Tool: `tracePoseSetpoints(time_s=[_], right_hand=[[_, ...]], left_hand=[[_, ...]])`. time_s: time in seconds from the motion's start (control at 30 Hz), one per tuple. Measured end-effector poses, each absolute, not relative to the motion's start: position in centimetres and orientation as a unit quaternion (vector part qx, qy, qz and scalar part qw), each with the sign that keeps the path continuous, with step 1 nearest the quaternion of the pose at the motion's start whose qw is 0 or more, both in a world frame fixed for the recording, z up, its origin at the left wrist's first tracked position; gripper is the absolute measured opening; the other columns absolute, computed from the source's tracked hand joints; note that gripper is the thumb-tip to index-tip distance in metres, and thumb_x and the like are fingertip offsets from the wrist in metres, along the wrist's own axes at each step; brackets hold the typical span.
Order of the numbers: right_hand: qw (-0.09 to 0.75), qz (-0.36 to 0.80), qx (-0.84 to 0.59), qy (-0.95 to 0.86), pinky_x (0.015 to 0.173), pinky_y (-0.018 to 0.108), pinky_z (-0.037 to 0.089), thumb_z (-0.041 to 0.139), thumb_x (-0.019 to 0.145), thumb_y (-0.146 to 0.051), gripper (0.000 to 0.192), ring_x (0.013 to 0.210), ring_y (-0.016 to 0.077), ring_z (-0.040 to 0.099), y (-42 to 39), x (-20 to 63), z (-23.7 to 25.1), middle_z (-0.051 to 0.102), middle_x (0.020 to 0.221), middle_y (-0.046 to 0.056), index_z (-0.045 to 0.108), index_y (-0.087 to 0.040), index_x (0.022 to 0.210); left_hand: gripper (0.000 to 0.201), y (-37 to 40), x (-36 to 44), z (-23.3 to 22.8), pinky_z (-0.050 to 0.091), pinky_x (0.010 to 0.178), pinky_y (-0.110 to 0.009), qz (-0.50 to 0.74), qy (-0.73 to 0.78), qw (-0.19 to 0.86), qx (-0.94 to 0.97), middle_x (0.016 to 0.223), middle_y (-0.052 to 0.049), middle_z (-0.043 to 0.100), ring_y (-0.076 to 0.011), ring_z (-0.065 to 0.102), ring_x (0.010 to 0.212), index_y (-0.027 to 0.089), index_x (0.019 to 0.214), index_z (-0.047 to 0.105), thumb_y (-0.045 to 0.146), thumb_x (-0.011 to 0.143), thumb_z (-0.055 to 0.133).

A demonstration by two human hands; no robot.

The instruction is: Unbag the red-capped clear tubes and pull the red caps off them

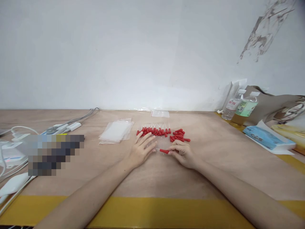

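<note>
My left hand [140,150] lies flat on the table with its fingers spread over a row of clear glass dropper tubes [162,142]. My right hand [183,153] pinches a dropper by its red rubber bulb [164,151], the glass tip pointing left toward my left hand. Behind the hands lies a row of droppers with red bulbs fitted [154,130]. A small heap of loose red bulbs [179,135] sits just beyond my right hand.
A stack of clear plastic bags [116,131] lies left of the droppers, another bag [160,113] by the wall. Cables and chargers [59,128] clutter the left side. Two water bottles [239,109], a blue pack [267,137] and a brown bag [274,103] stand at right.
</note>
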State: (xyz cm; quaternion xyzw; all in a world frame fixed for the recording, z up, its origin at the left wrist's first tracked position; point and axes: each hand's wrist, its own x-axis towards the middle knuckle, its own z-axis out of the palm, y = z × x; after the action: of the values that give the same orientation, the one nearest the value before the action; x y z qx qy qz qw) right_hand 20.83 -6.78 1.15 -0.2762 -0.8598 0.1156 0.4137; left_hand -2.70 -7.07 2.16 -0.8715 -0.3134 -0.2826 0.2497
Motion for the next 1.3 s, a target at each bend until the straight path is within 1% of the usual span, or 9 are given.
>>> tracePoseSetpoints(time_s=[0.1, 0.23, 0.37, 0.5, 0.7, 0.8, 0.93, 1.07, 1.3], right_hand=[[0.407, 0.077, -0.289, -0.863, 0.064, 0.029, 0.04, 0.048, 0.082, -0.03, 0.018, 0.069, 0.0139, 0.051, -6.9, 20.6, 1.3, 0.057, 0.075, 0.004, 0.063, -0.02, 0.087], [0.363, -0.027, -0.336, -0.869, 0.079, 0.038, 0.032, 0.056, 0.077, -0.038, 0.033, 0.088, 0.0201, 0.051, -7.5, 19.6, 1.6, 0.062, 0.097, 0.008, 0.058, -0.021, 0.104], [0.348, -0.097, -0.345, -0.866, 0.084, 0.04, 0.026, 0.048, 0.083, -0.033, 0.026, 0.089, 0.0194, 0.052, -7.5, 18.1, 0.9, 0.066, 0.09, 0.007, 0.058, -0.022, 0.104], [0.355, -0.102, -0.322, -0.871, 0.084, 0.039, 0.032, 0.046, 0.085, -0.026, 0.02, 0.084, 0.0179, 0.055, -7.2, 17.6, 0.1, 0.067, 0.079, 0.005, 0.06, -0.02, 0.098], [0.395, -0.032, -0.255, -0.882, 0.076, 0.03, 0.048, 0.043, 0.086, -0.028, 0.026, 0.088, 0.0168, 0.058, -6.9, 17.5, -0.4, 0.063, 0.097, 0.009, 0.055, -0.017, 0.105], [0.409, -0.041, -0.232, -0.882, 0.081, 0.029, 0.048, 0.043, 0.086, -0.025, 0.024, 0.092, 0.0162, 0.058, -7.0, 17.4, -0.4, 0.064, 0.097, 0.009, 0.055, -0.015, 0.105], [0.395, -0.081, -0.212, -0.89, 0.088, 0.031, 0.046, 0.043, 0.085, -0.02, 0.023, 0.093, 0.0157, 0.058, -7.3, 17.6, 0.2, 0.064, 0.097, 0.008, 0.055, -0.016, 0.105], [0.378, -0.14, -0.207, -0.892, 0.089, 0.033, 0.047, 0.045, 0.085, -0.019, 0.02, 0.091, 0.0168, 0.059, -7.4, 18.1, 0.5, 0.065, 0.095, 0.008, 0.058, -0.015, 0.099], [0.372, -0.182, -0.184, -0.891, 0.091, 0.033, 0.046, 0.045, 0.084, -0.018, 0.02, 0.096, 0.0164, 0.057, -7.3, 18.8, 0.0, 0.065, 0.094, 0.008, 0.058, -0.014, 0.099]], left_hand=[[0.015, -7.1, -2.7, 2.2, 0.021, 0.103, -0.051, -0.281, -0.298, 0.251, -0.877, 0.105, -0.003, 0.063, -0.0217, 0.045, 0.115, 0.021, 0.092, 0.06, 0.023, 0.085, 0.046], [0.015, -7.1, -2.4, 2.2, 0.024, 0.102, -0.049, -0.271, -0.298, 0.245, -0.882, 0.106, -0.004, 0.062, -0.0216, 0.045, 0.115, 0.02, 0.09, 0.06, 0.022, 0.085, 0.047], [0.016, -7.3, -2.2, 2.2, 0.029, 0.1, -0.047, -0.272, -0.297, 0.238, -0.884, 0.105, -0.005, 0.062, -0.0215, 0.047, 0.113, 0.021, 0.093, 0.06, 0.022, 0.084, 0.047], [0.017, -7.6, -1.8, 2.2, 0.031, 0.099, -0.047, -0.271, -0.302, 0.246, -0.88, 0.098, -0.005, 0.064, -0.0212, 0.051, 0.106, 0.021, 0.096, 0.059, 0.025, 0.084, 0.047], [0.016, -7.4, -1.6, 1.9, 0.029, 0.102, -0.046, -0.266, -0.271, 0.266, -0.886, 0.096, -0.003, 0.065, -0.0199, 0.053, 0.103, 0.018, 0.089, 0.06, 0.022, 0.085, 0.044], [0.017, -7.5, -1.6, 1.9, 0.028, 0.102, -0.045, -0.259, -0.26, 0.255, -0.895, 0.102, -0.004, 0.063, -0.021, 0.048, 0.111, 0.018, 0.09, 0.06, 0.02, 0.085, 0.043], [0.018, -7.8, -1.6, 2.2, 0.022, 0.104, -0.05, -0.259, -0.258, 0.238, -0.9, 0.103, -0.002, 0.064, -0.0221, 0.045, 0.115, 0.02, 0.094, 0.06, 0.018, 0.084, 0.045], [0.016, -8.1, -1.7, 2.4, 0.013, 0.105, -0.054, -0.255, -0.265, 0.219, -0.903, 0.098, 0.001, 0.066, -0.0214, 0.047, 0.113, 0.021, 0.085, 0.061, 0.02, 0.084, 0.045], [0.017, -8.5, -1.8, 2.5, 0.011, 0.105, -0.051, -0.256, -0.268, 0.192, -0.909, 0.096, 0.002, 0.066, -0.0194, 0.046, 0.114, 0.021, 0.078, 0.06, 0.02, 0.085, 0.044]])
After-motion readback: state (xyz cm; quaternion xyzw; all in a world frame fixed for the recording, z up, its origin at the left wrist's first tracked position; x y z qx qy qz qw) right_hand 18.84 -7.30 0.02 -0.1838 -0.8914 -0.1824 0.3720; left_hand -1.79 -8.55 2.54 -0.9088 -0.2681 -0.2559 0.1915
